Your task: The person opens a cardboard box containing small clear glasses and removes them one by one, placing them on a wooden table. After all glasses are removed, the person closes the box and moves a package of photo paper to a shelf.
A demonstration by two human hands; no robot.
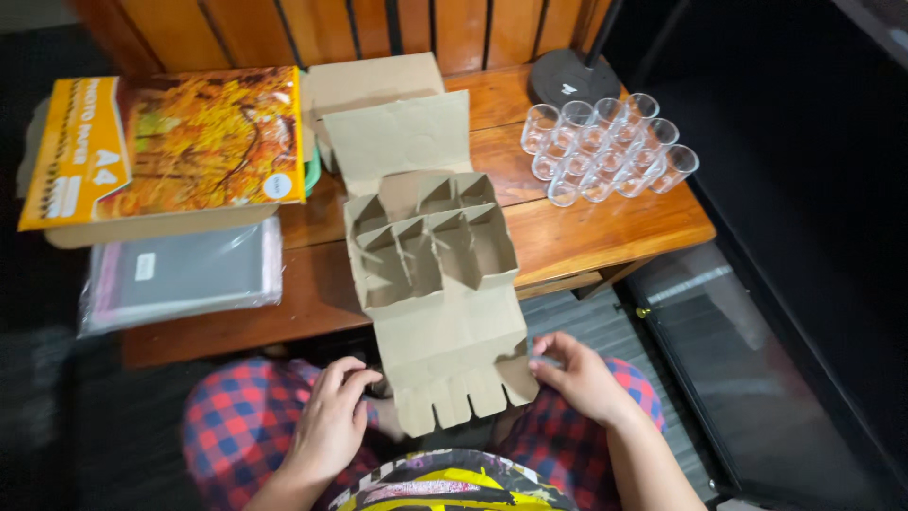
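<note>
Nearest the camera, a yellow-and-black patterned shirt hem [445, 484] shows above knees in red-and-blue checked trousers [236, 426]. The left hand [331, 421] rests on the left thigh, fingers loosely curled, its fingertips at the lower left edge of an unfolded brown cardboard carton [440, 284]; whether it grips the cardboard cannot be told. The right hand [577, 378] pinches the carton's lower right corner flap between thumb and fingers.

The carton hangs off the front edge of a wooden table [586, 237], its slotted bottom flaps over the lap and its upper half lying on the tabletop. A grid of cardboard divider cells [430, 237] stands up in its middle, and its top flaps reach toward the wooden slat wall [378, 24].

To the left, just beside the carton, lies a pack of photo paper [175, 147] with an orange autumn-tree cover, and below it a stack of clear plastic sleeves [184, 274]. To the right, apart from the carton, a cluster of small clear glasses [605, 147] stands in rows, with a round black lamp base [572, 80] behind it.
</note>
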